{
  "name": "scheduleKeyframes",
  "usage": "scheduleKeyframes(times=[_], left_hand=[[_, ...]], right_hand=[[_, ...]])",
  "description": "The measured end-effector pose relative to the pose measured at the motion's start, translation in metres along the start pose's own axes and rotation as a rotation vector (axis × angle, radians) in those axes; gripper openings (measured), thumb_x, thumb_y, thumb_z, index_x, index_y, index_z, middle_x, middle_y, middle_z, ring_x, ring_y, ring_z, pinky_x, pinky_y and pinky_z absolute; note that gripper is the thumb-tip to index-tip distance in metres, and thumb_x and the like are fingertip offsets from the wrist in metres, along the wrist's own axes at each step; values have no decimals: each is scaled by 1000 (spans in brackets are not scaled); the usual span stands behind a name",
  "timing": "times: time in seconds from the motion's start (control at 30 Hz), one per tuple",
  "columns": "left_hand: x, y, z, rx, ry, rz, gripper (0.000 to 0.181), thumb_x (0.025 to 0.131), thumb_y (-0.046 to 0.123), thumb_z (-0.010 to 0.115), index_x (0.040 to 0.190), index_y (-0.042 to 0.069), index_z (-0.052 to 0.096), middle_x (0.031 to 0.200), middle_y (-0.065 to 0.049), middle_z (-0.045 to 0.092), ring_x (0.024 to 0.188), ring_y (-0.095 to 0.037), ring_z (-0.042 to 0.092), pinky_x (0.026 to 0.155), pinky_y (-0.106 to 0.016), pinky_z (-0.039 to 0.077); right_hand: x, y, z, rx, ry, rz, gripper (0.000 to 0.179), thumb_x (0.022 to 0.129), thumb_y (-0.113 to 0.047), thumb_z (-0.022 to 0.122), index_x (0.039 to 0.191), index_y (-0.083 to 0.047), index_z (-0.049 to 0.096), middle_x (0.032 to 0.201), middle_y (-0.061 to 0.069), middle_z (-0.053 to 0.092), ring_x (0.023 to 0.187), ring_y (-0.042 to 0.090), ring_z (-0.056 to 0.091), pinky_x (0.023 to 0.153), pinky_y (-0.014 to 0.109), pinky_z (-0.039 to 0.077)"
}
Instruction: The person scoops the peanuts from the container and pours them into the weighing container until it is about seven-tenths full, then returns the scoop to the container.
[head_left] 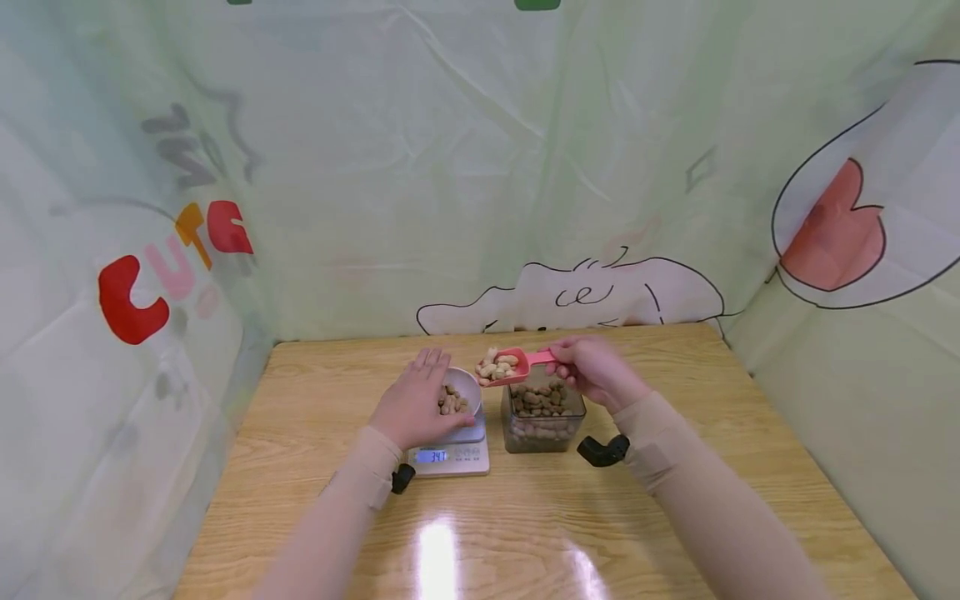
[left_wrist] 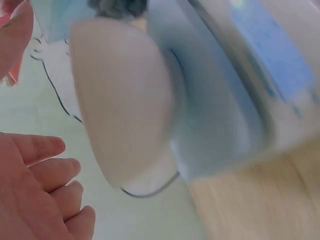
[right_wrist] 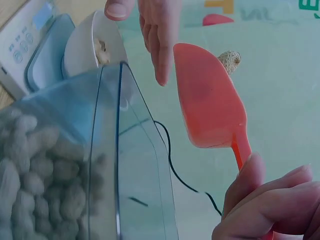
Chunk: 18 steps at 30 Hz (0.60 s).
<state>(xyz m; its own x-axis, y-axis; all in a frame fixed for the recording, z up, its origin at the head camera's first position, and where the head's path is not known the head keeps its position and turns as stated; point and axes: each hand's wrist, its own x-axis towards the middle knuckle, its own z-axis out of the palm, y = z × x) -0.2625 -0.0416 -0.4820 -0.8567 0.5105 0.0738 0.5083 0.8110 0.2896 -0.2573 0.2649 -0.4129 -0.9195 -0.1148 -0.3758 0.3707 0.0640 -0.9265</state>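
My right hand (head_left: 596, 367) grips a red scoop (right_wrist: 210, 100) by its handle. Peanuts (head_left: 497, 367) fill the scoop, which is held up between the white bowl (head_left: 468, 382) and the clear container (right_wrist: 142, 170). The bowl stands on a kitchen scale (head_left: 468, 464) and holds some peanuts (head_left: 453, 401). My left hand (head_left: 416, 402) is at the bowl's left side, fingers extended and thumb reaching along the near side. In the left wrist view, a gap shows between those fingers (left_wrist: 55, 172) and the bowl. The scale's blue display (head_left: 431, 456) appears to read 34.7.
The clear container beside the scale holds many peanuts (right_wrist: 37, 185). All of this stands on a wooden table (head_left: 517, 533). A pale printed curtain (head_left: 360, 208) hangs behind and along both sides. Each wrist wears a black camera mount (head_left: 603, 451).
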Motion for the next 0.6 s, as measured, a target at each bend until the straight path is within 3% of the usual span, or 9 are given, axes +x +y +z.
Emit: scheduleKeyframes(times=[0.33,0.6], left_hand=[[-15,-32,9,15,20,-42,115,91,79,65,170,4,29,178,-20,25,168,-39,21,138,-49,21],[-20,-40,15,-10,-13,-76,118,89,82,65,169,3,30,179,-18,24,169,-35,19,137,-48,24]], right_hand=[[18,1,29,-42,24,8,34,114,-9,45,136,10,62,74,-1,69,61,5,49,52,16,42],[26,5,43,-89,25,-2,30,112,-6,46,128,12,65,73,2,68,59,5,50,52,17,42]])
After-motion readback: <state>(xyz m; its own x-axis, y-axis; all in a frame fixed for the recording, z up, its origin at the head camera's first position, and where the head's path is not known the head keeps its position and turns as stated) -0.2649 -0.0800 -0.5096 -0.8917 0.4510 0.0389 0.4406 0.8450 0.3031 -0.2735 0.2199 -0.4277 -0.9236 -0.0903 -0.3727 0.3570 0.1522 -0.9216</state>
